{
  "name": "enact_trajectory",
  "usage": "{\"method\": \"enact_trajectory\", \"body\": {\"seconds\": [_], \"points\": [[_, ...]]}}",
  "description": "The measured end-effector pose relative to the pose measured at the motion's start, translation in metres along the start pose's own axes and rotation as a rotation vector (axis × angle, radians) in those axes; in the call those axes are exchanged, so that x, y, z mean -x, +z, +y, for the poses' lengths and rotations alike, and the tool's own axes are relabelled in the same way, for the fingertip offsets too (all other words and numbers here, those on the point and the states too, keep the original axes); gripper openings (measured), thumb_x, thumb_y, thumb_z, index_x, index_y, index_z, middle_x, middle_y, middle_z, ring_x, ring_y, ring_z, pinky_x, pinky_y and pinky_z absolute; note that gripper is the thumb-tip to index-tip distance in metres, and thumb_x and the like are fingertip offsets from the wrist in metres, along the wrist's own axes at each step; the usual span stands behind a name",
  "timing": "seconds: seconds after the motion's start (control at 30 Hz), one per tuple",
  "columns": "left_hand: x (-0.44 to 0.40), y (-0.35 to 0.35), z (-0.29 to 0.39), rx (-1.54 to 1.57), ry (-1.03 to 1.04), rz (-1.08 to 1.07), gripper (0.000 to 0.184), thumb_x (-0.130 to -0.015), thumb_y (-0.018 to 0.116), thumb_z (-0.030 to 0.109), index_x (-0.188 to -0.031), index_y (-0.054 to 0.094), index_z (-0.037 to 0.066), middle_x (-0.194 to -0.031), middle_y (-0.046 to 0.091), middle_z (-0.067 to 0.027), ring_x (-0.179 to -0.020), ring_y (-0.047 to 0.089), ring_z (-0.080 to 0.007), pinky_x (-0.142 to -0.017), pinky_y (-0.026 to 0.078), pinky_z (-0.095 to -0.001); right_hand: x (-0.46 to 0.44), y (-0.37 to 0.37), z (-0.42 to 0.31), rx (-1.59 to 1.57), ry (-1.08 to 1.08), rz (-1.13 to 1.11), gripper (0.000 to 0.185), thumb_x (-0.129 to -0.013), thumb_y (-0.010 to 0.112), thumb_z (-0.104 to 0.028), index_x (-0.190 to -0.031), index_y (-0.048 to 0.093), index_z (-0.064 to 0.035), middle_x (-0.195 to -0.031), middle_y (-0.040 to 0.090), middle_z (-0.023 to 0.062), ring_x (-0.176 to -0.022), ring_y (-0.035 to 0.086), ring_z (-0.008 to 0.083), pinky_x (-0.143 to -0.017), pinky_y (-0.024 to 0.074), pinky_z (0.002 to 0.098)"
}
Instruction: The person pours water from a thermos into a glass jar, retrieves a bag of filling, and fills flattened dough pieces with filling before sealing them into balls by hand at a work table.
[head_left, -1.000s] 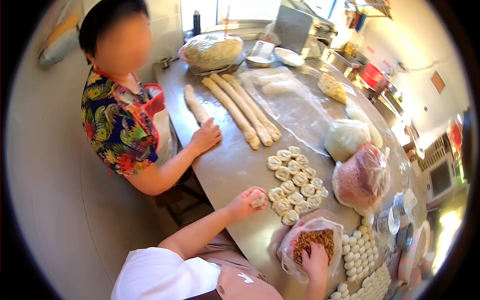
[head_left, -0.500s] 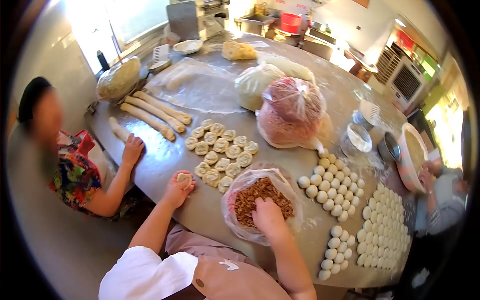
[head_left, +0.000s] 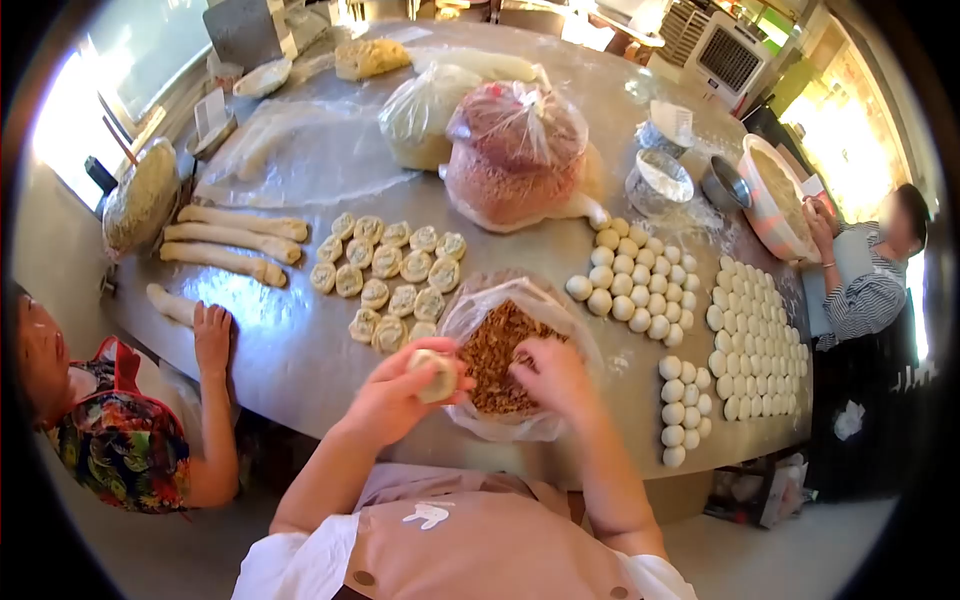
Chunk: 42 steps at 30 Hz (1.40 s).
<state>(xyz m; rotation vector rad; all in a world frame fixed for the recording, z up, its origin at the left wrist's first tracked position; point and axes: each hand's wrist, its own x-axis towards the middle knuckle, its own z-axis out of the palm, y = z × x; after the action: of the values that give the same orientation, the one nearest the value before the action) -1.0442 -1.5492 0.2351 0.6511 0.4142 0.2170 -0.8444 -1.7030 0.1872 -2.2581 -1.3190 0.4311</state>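
Note:
My left hand (head_left: 398, 395) is wrapped round a small round of pale dough (head_left: 438, 382), held at the left edge of an open plastic bag (head_left: 575, 322). Crumbly brown filling (head_left: 495, 345) sits in that bag. My right hand (head_left: 550, 375) reaches into it from the right, fingers drawn together at the filling's surface; their tips are partly hidden. Just behind the bag and to its left lie several flat, swirled dough pieces (head_left: 386, 261).
Smooth dough balls (head_left: 640, 275) and tight rows of dough pieces (head_left: 757, 345) lie on the right. Tied bags (head_left: 515, 170) stand behind. Dough ropes (head_left: 225, 240) lie at left near a person's hand (head_left: 212, 335). Another person (head_left: 870, 270) holds a large basin (head_left: 770, 200).
My left hand has brought the dough round rightward, up to the bag. My right hand stays in the filling. The view has swung to the right.

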Motion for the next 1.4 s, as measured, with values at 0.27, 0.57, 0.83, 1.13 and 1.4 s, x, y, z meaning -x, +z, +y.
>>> {"method": "enact_trajectory", "body": {"seconds": [0.27,0.57,0.83,1.13,1.4], "points": [[-0.057,0.022,-0.067,0.099,-0.265,0.087,0.024,-0.1,0.046,0.023,-0.116,0.051,0.006,-0.109,0.054,-0.0071,-0.102,0.056,-0.0175,-0.093,0.048,-0.0352,0.019,-0.049,-0.03,-0.313,0.242,0.08,0.029,-0.078,0.073,-0.013,-0.105,0.066,-0.0055,-0.089,0.067,0.0125,-0.074,0.064,0.0249,-0.065,0.0503,0.0331],[-0.073,0.034,-0.094,0.286,-0.189,0.137,0.03,-0.103,0.033,0.023,-0.12,0.05,0.006,-0.115,0.054,-0.0088,-0.108,0.052,-0.0205,-0.096,0.043,-0.0363,0.023,-0.029,-0.033,-0.367,0.02,0.107,0.035,-0.076,0.071,-0.007,-0.11,0.063,-0.0076,-0.104,0.065,0.0146,-0.086,0.064,0.033,-0.077,0.0515,0.0377],[-0.074,0.03,-0.107,0.303,-0.158,0.118,0.025,-0.101,0.042,0.017,-0.124,0.046,0.009,-0.118,0.051,-0.0086,-0.107,0.052,-0.0194,-0.092,0.045,-0.0358,0.026,-0.02,-0.033,-0.235,-0.008,0.194,0.033,-0.078,0.068,0.002,-0.109,0.065,-0.0042,-0.1,0.067,0.0122,-0.089,0.064,0.0196,-0.074,0.0517,0.0289],[-0.073,0.032,-0.099,0.29,-0.156,0.149,0.022,-0.1,0.045,0.014,-0.121,0.05,0.008,-0.113,0.055,-0.0063,-0.104,0.055,-0.018,-0.091,0.047,-0.0357,0.025,-0.019,-0.035,-0.345,0.088,0.209,0.034,-0.078,0.069,0.002,-0.111,0.064,-0.0046,-0.097,0.067,0.0111,-0.084,0.065,0.0213,-0.07,0.0529,0.0297],[-0.075,0.026,-0.088,0.321,-0.138,0.171,0.022,-0.098,0.048,0.01,-0.12,0.051,0.007,-0.113,0.056,-0.008,-0.107,0.056,-0.0208,-0.095,0.048,-0.0364,0.022,-0.019,-0.03,-0.531,0.277,0.287,0.034,-0.08,0.066,0.001,-0.113,0.061,-0.0028,-0.102,0.067,0.013,-0.091,0.066,0.0235,-0.075,0.0536,0.0336]]}}
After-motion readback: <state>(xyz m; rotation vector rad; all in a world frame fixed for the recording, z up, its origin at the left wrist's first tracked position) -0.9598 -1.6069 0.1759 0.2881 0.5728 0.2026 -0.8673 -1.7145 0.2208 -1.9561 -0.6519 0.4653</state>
